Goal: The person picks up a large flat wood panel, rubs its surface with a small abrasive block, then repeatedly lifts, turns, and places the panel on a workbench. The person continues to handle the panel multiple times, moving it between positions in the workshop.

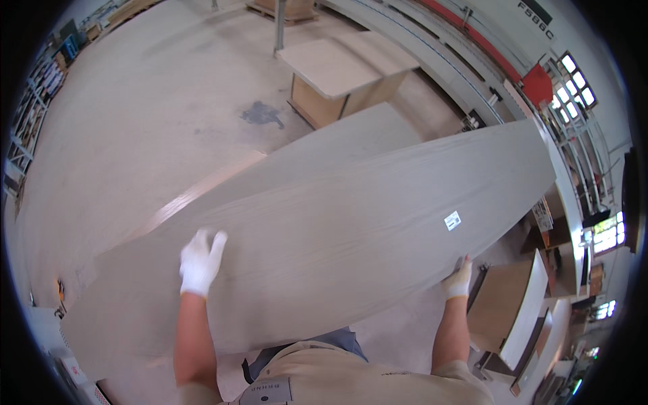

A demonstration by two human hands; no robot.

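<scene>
A long grey-brown wood-grain board (351, 209) stretches across the view in front of my body, with a small white label (452, 221) near its right part. My left hand (200, 262), in a white glove, is over the left part of the board, thumb apart from the fingers. It holds nothing; whether it touches the surface I cannot tell. On the near right edge, my right hand (457, 279) grips the board, its glove leaving the fingertips bare. The fingers under the edge are hidden. Beyond lies a second grey board (364, 138), partly covered by the first.
A stack of boards with a pale top (347, 61) stands ahead. A long machine with a red stripe (466, 30) runs along the far right. At my right are more stacked panels (506, 297). Racks with stored pieces (40, 94) line the left side.
</scene>
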